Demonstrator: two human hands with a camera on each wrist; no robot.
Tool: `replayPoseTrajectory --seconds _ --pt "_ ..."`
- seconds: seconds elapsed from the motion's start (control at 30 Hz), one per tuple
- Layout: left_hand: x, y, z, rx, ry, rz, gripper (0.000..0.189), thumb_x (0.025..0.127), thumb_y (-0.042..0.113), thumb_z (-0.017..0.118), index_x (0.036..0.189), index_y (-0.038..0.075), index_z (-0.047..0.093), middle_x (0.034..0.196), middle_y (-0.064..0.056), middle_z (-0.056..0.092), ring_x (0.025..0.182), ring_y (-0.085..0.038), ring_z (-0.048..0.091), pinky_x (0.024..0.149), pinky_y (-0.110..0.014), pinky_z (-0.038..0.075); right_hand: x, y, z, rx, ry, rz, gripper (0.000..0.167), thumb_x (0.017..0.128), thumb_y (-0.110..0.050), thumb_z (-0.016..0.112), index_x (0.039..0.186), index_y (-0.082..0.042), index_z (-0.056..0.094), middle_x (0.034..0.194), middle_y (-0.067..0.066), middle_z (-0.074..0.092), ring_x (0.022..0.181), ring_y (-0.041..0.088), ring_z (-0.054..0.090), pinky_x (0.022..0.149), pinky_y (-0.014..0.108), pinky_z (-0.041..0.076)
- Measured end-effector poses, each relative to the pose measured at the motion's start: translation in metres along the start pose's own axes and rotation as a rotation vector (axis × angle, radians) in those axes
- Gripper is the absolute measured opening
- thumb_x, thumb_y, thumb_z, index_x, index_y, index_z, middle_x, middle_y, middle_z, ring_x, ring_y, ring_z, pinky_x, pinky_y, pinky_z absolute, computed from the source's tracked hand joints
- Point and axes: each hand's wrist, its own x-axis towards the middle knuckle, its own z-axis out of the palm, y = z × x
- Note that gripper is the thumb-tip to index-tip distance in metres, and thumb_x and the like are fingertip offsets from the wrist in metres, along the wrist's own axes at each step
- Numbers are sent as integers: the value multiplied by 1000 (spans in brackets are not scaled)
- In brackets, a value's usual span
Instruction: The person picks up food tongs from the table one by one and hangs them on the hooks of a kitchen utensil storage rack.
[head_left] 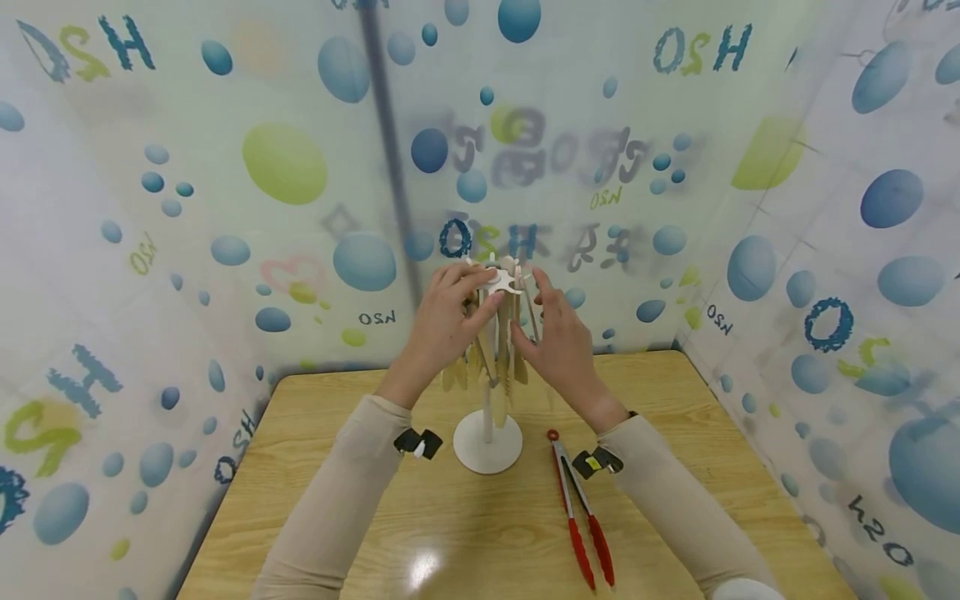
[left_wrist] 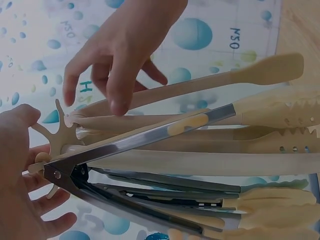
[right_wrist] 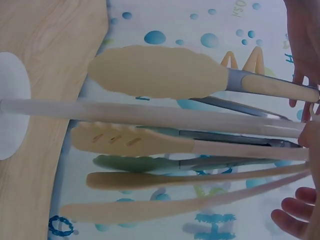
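A white utensil stand has a hooked top [head_left: 504, 282] with several beige-headed kitchen utensils hanging round its pole [right_wrist: 150, 112]. My left hand [head_left: 453, 308] touches the hooked top, fingers and thumb spread about it. Close below that palm, metal-armed tongs [left_wrist: 65, 167] hang by their end. On the right side, my right hand [head_left: 558, 329] has index finger and thumb apart beside a hanging handle. In the left wrist view, its fingers overlap the handle of a beige spatula [left_wrist: 267, 70]. More hanging tongs [right_wrist: 160, 72] and a slotted utensil [right_wrist: 130, 139] show in the right wrist view.
Red-handled tongs [head_left: 588, 533] lie on the wooden table [head_left: 450, 542], right of the stand's round white base [head_left: 487, 462]. Printed curtains [head_left: 285, 250] rise behind and at both sides. Part of a white round thing [head_left: 746, 590] shows at the bottom right.
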Motion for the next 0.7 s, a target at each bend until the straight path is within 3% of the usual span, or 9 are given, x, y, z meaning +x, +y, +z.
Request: replayPoseTrajectory --seconds 0.13,0.33,0.53,0.7 --pt "0 0 -1 -11 -10 -3 42 102 34 55 136 12 61 136 -9 57 132 -31 44 109 -50 41 -12 10 -5 30 -7 5 81 89 -26 72 156 -14 27 109 14 61 85 28 63 49 34 48" --pt "0 -1 -1 -29 -25 -2 41 102 34 54 137 13 61 138 -9 57 135 -31 42 112 -51 39 -39 31 -8 89 -63 42 86 88 -23 73 158 -15 22 113 15 59 89 30 61 62 40 53" --pt "2 -2 -2 -66 -45 -17 42 102 35 55 138 14 60 141 -9 55 145 -31 34 117 -53 34 -84 52 -3 137 -199 233 90 90 -28 71 160 -22 14 121 13 56 94 27 61 67 38 53" --pt "5 -4 -5 -131 -89 -60 42 100 33 59 137 13 60 145 -10 54 153 -30 23 119 -54 32 -120 67 6 154 -342 376 93 90 -33 71 160 -20 11 125 13 54 96 28 61 61 32 48"
